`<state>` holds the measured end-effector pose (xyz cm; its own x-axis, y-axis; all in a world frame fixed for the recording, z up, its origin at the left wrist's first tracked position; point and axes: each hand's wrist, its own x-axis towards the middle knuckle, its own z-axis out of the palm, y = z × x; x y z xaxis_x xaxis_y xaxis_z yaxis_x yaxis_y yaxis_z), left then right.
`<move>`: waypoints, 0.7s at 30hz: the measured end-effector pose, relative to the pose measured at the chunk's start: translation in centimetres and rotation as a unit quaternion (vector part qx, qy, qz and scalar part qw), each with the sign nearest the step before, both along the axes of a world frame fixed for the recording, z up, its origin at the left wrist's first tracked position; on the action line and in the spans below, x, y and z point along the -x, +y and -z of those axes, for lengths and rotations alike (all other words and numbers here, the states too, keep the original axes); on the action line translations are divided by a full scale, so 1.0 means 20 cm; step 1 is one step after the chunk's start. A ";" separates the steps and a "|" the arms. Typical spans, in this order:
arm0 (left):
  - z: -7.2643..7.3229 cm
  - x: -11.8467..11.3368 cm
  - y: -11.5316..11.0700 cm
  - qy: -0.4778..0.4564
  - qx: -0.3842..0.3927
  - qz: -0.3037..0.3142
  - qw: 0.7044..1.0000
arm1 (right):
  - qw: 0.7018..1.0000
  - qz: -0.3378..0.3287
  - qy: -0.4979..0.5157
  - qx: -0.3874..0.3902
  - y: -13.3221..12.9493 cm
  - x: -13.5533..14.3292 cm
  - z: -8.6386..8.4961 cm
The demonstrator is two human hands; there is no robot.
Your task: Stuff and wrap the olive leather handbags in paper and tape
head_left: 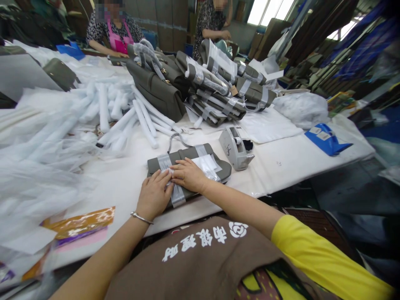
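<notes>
A folded olive-grey bag lies flat near the front edge of the table, with clear wrap banded around it at two places and a white sheet on top. My left hand rests on its left part, fingers stretched over the wrap. Beside it, my right hand lies flat across the middle, its fingertips touching those of the left. Neither hand grips anything that I can see. A grey tape dispenser stands just right of the bag.
Several wrapped bags are piled at the back, next to an unwrapped olive bag. White foam tubes and plastic film cover the left. A blue holder sits at right. Two people stand across the table.
</notes>
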<state>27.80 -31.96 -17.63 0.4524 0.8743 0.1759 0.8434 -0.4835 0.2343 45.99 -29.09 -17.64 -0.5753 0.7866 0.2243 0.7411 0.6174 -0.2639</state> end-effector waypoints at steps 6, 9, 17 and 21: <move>0.02 0.08 0.10 -0.050 0.049 0.041 0.997 | 1.000 0.002 0.006 0.007 0.01 0.00 0.00; 0.05 0.10 0.12 -0.093 0.053 0.035 0.994 | 1.000 0.005 0.007 0.004 0.01 0.00 0.00; 0.05 0.08 0.11 -0.131 0.071 0.000 0.989 | 0.999 -0.008 0.020 0.028 -0.01 0.00 -0.05; 0.04 0.09 0.10 -0.118 0.076 -0.005 0.990 | 0.997 -0.043 0.008 0.060 0.01 -0.02 -0.09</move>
